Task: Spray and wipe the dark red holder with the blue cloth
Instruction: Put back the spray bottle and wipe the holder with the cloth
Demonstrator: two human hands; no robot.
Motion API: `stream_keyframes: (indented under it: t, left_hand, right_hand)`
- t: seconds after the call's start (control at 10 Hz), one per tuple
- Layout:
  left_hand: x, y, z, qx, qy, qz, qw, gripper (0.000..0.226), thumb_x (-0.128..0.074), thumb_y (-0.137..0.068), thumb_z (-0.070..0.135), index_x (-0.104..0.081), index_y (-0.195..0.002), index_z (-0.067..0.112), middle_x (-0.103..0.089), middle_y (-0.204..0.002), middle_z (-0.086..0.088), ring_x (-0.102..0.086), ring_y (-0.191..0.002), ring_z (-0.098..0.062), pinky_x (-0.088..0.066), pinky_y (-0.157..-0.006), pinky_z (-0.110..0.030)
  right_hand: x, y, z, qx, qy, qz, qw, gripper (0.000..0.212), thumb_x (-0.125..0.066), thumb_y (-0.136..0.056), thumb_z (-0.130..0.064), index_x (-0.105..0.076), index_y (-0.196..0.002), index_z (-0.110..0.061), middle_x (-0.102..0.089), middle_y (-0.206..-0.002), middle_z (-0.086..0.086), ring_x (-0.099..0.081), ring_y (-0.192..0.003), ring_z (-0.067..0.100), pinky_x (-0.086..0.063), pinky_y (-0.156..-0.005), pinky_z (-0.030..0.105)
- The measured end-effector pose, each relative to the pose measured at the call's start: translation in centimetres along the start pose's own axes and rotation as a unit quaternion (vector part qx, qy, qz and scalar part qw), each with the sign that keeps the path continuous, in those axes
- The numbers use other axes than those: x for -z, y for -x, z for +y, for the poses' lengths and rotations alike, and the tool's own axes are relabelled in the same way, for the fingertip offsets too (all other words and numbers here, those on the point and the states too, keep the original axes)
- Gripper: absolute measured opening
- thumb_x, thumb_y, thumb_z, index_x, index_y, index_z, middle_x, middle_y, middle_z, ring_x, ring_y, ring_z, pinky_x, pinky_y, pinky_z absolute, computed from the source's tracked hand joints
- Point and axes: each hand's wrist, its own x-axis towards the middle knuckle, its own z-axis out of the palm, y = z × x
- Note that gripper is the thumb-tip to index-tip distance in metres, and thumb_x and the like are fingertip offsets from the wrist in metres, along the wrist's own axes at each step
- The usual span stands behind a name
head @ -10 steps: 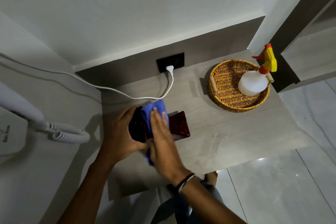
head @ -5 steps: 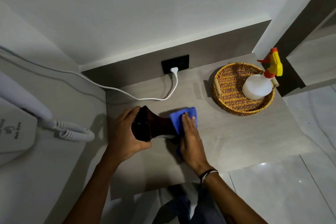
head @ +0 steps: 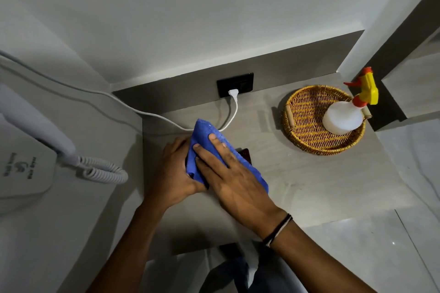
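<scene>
Item: dark red holder [head: 245, 153], lying on counter [head: 309, 185] w/ long axis running left-right, just left of the wicker tray [head: 300, 131] and nearly all hidden; only a corner is showing at the cloth's right edge. My left hand [head: 172, 173] is gripping its left end while my right hand [head: 228, 173] is pressing the blue cloth [head: 202, 132] flat over it, fingers spread. Spray bottle [head: 342, 118] is standing in tray, nearer my right; next stroke is prob. running rightward toward that exposed corner.
</scene>
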Motion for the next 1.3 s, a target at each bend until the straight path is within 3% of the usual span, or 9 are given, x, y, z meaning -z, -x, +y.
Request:
stream_keyframes:
  t: [0.1, 0.2, 0.3, 0.4, 0.7, 0.9, 1.0, 1.1, 1.3]
  left_hand:
    - [0.0, 0.0, 0.3, -0.004, 0.005, -0.013, 1.0, 0.116, -0.103, -0.052, 0.021, -0.046, -0.153, 0.01, -0.043, -0.159, -0.021, -0.036, -0.149, -0.039, -0.022, -0.114, -0.032]
    - [-0.4, 0.0, 0.4, -0.079, 0.01, 0.005, 0.997, 0.106, -0.09, -0.049, 0.041, -0.053, -0.146, 0.017, -0.058, -0.145, -0.001, -0.053, -0.134, -0.03, -0.038, -0.119, -0.047]
    - [-0.4, -0.1, -0.4, -0.098, 0.006, 0.034, 0.995, 0.1, -0.079, -0.044, 0.048, -0.053, -0.139, 0.03, -0.054, -0.132, 0.021, -0.055, -0.123, -0.014, -0.052, -0.102, -0.038]
    - [-0.3, 0.0, -1.7, -0.059, -0.028, 0.022, 0.998, 0.11, -0.079, -0.041, 0.05, -0.053, -0.143, 0.018, -0.058, -0.138, -0.001, -0.056, -0.125, -0.025, -0.052, -0.101, -0.042]
    - [-0.3, 0.3, -1.9, -0.047, -0.032, 0.015, 0.998, 0.116, -0.101, -0.046, 0.019, -0.049, -0.15, 0.011, -0.057, -0.144, -0.01, -0.052, -0.132, -0.032, -0.044, -0.106, -0.041]
    - [0.0, 0.7, -1.8, 0.034, 0.102, 0.067, 0.992, 0.09, -0.103, -0.056, 0.022, -0.063, -0.137, 0.023, -0.066, -0.129, 0.009, -0.063, -0.116, -0.012, -0.051, -0.096, -0.029]
    - [-0.1, 0.8, -1.3, 0.115, 0.223, 0.063, 0.966, 0.074, -0.095, -0.051, 0.053, -0.074, -0.119, 0.031, -0.08, -0.107, 0.01, -0.075, -0.096, -0.006, -0.06, -0.074, -0.017]
    - [-0.6, 0.6, -0.7, 0.188, 0.198, 0.069, 0.96, 0.096, -0.078, -0.048, 0.08, -0.067, -0.13, 0.031, -0.073, -0.115, 0.006, -0.071, -0.095, -0.009, -0.051, -0.068, -0.02]
    - [-0.9, 0.1, -1.8, 0.163, 0.152, -0.019, 0.975, 0.103, -0.049, -0.074, 0.095, -0.022, -0.162, 0.049, -0.048, -0.161, -0.004, -0.053, -0.141, -0.028, -0.048, -0.112, -0.045]
  right_hand:
    - [-0.4, 1.1, 1.1, -0.001, 0.014, 0.057, 0.998, 0.071, -0.085, -0.089, -0.016, -0.056, -0.154, -0.011, -0.048, -0.166, 0.009, -0.043, -0.154, 0.035, -0.05, -0.119, 0.044]
    - [-1.8, 2.1, 1.6, -0.033, -0.094, 0.062, 0.993, 0.069, -0.061, -0.095, 0.007, -0.041, -0.161, -0.006, -0.035, -0.172, 0.014, -0.031, -0.16, 0.04, -0.042, -0.125, 0.05]
    - [-4.4, 2.5, 2.0, -0.151, -0.206, 0.023, 0.966, 0.081, -0.051, -0.095, 0.017, -0.019, -0.167, -0.004, -0.007, -0.178, 0.011, -0.01, -0.166, 0.033, -0.029, -0.132, 0.049]
    - [-7.5, 3.2, 3.0, -0.233, -0.234, -0.038, 0.943, 0.086, -0.051, -0.101, 0.014, -0.004, -0.169, -0.009, 0.018, -0.173, 0.0, 0.009, -0.167, 0.028, -0.019, -0.135, 0.048]
    - [-10.5, 3.4, 4.4, -0.283, -0.26, 0.019, 0.923, 0.094, -0.063, -0.092, 0.015, -0.014, -0.169, -0.008, -0.003, -0.179, 0.007, -0.001, -0.167, 0.032, -0.017, -0.136, 0.044]
    - [-8.8, 3.9, 7.8, -0.496, -0.564, 0.162, 0.64, 0.056, -0.038, -0.097, 0.019, -0.063, -0.141, -0.008, -0.069, -0.135, 0.021, -0.067, -0.122, 0.04, -0.055, -0.111, 0.053]
    - [-8.1, 4.7, 9.0, -0.482, -0.671, 0.129, 0.548, 0.054, -0.036, -0.099, 0.017, -0.073, -0.116, -0.018, -0.075, -0.109, 0.019, -0.071, -0.088, 0.036, -0.062, -0.079, 0.043]
    - [-7.7, 4.6, 9.0, -0.466, -0.718, 0.087, 0.51, 0.051, -0.035, -0.1, 0.016, -0.072, -0.113, -0.016, -0.077, -0.097, 0.016, -0.069, -0.072, 0.026, -0.061, -0.064, 0.036]
    - [-7.4, 3.3, 9.8, -0.463, -0.743, 0.107, 0.472, 0.051, -0.034, -0.1, 0.019, -0.074, -0.112, -0.01, -0.081, -0.095, 0.013, -0.077, -0.076, 0.023, -0.068, -0.068, 0.033]
